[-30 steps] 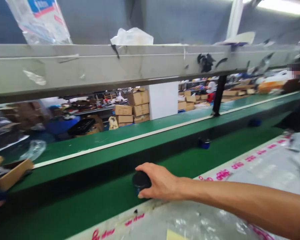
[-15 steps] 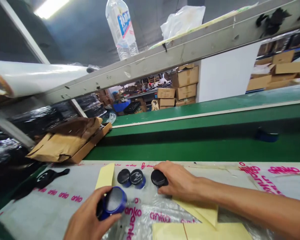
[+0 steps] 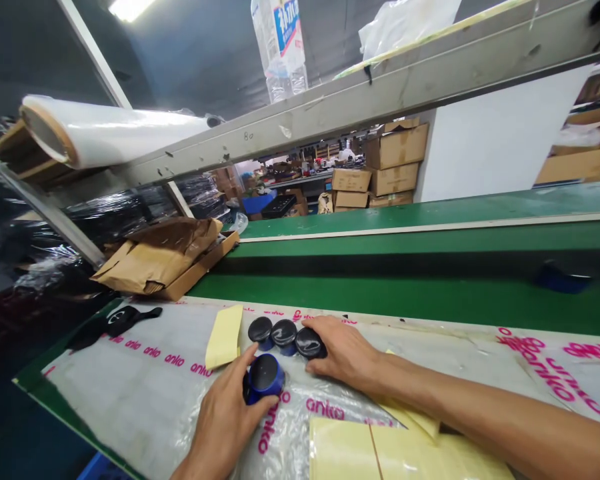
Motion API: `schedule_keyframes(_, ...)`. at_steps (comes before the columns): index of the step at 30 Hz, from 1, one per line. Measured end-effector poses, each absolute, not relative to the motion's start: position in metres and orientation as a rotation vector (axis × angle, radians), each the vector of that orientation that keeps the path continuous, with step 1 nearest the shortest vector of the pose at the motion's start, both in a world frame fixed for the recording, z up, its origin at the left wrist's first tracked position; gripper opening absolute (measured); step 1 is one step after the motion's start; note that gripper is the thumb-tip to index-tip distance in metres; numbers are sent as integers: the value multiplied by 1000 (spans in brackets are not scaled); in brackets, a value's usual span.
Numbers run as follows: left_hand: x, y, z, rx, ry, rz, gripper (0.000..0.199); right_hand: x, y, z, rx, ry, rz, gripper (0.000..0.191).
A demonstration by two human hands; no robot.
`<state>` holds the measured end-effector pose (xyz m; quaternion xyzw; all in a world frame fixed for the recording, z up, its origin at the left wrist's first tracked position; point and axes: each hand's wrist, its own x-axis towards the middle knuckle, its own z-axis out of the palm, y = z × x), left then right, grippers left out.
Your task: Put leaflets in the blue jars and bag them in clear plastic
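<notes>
My left hand (image 3: 233, 403) grips a blue jar with a dark top (image 3: 266, 375), thumb and fingers on its sides, in front of a row of jars. That row has a left black-topped jar (image 3: 261, 331) and a middle one (image 3: 285, 335) side by side. My right hand (image 3: 347, 348) holds the right-hand black-topped jar (image 3: 310, 343), which sits beside the middle one. Yellow sheets (image 3: 224, 335) lie left of the row, and a stack of yellow sheets (image 3: 405, 455) lies at the front.
A brown carton with crumpled paper (image 3: 165, 257) stands at the back left, near a black strap-like item (image 3: 130, 319). Behind the table runs a green belt (image 3: 380, 297) carrying a blue object (image 3: 563, 277). Overhead, a metal beam (image 3: 290, 130) bears a bottle (image 3: 280, 47) and film roll (image 3: 125, 133).
My right hand has brought its jar left, up to the middle one. My left hand, still holding its jar, is nearer the row. The camera view has shifted.
</notes>
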<state>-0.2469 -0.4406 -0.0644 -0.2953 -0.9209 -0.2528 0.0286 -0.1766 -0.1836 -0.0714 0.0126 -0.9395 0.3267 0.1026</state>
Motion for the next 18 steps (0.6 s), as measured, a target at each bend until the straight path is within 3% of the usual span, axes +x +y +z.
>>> schedule_keyframes(4,-247,-447,-60,-973,-2881,-843,86,-168,-181,-65,41,-2763,933,85)
schedule_keyframes(8,-243,-466,-52,-1022,-2897,-902,96,-160,-195,-47,317,-2670,693,68)
schedule_keyframes(12,-237,-483,-48,-958,-2849,-789,93,-174,-232,-40,659,-2649,473,61)
schedule_keyframes(18,-239,-502,-57,-932,-2804,-655,78,-191,-264,-45,658,-2660,393,46)
